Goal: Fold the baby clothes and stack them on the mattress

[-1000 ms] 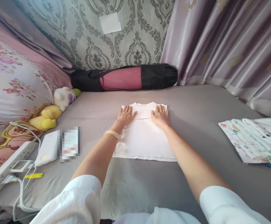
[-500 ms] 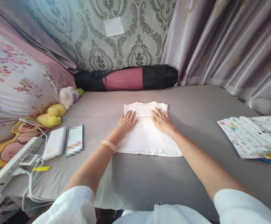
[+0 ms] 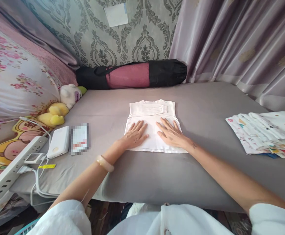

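Note:
A small white shirt [image 3: 154, 124] lies flat in front of me, its neckline pointing away and its sleeves folded across the upper part. My left hand [image 3: 135, 134] rests palm down on the lower left of the shirt, fingers spread. On the lower right, my right hand [image 3: 170, 132] lies flat too, fingers apart and pointing forward. Neither hand grips the cloth. A pale bangle [image 3: 105, 164] circles my left wrist. The shirt's lower hem shows between my hands.
A black and pink rolled bag [image 3: 127, 75] lies along the wall. Folded printed cloths [image 3: 262, 133] are stacked at the right. To the left are a power strip [image 3: 17, 169] with cables, a white power bank [image 3: 58, 142], a blurred packet [image 3: 80, 138] and plush toys [image 3: 51, 115].
Both hands have slid toward me, from the shirt's upper part to its lower half, uncovering the folded sleeves. The camera view has tilted slightly down.

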The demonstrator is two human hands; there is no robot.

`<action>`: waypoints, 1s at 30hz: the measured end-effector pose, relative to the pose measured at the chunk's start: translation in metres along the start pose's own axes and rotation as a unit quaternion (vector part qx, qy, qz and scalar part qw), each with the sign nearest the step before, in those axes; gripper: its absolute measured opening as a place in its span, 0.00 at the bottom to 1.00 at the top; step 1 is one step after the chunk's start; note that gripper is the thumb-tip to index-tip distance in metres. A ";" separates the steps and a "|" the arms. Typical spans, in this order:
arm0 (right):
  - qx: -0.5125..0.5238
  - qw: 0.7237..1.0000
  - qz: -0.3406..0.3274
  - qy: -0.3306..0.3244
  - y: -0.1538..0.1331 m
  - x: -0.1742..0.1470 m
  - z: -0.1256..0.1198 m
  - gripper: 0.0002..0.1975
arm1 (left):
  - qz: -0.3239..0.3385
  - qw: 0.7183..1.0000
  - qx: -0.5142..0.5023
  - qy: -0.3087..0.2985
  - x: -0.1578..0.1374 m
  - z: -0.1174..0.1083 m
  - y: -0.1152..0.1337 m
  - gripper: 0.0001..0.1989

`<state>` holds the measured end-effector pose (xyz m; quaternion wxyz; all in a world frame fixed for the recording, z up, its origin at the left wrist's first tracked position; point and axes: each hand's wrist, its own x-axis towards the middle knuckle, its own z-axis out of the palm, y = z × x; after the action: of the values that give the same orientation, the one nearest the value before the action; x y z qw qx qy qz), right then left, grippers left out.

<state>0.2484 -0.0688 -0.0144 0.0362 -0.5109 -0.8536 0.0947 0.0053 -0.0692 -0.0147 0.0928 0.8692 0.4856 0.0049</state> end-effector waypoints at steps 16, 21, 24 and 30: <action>0.030 0.998 -0.039 -0.036 -0.012 -0.051 -0.006 0.28 | 0.017 0.999 -0.033 0.000 -0.049 0.005 0.016 0.29; -0.009 0.998 0.054 0.004 0.018 -0.064 0.002 0.28 | -0.077 0.996 -0.011 0.038 -0.061 0.014 -0.015 0.29; -0.011 0.997 0.070 0.018 0.029 -0.073 0.005 0.29 | -0.112 0.993 -0.022 0.034 -0.067 0.014 -0.025 0.30; -0.021 0.992 0.102 0.069 0.032 -0.086 0.005 0.29 | -0.200 0.974 -0.081 0.064 -0.074 0.009 -0.022 0.33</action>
<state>0.3158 -0.1303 -0.0227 0.0743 -0.6015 -0.7941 0.0447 -0.0514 -0.1220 -0.0211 0.1307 0.7423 0.6522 0.0810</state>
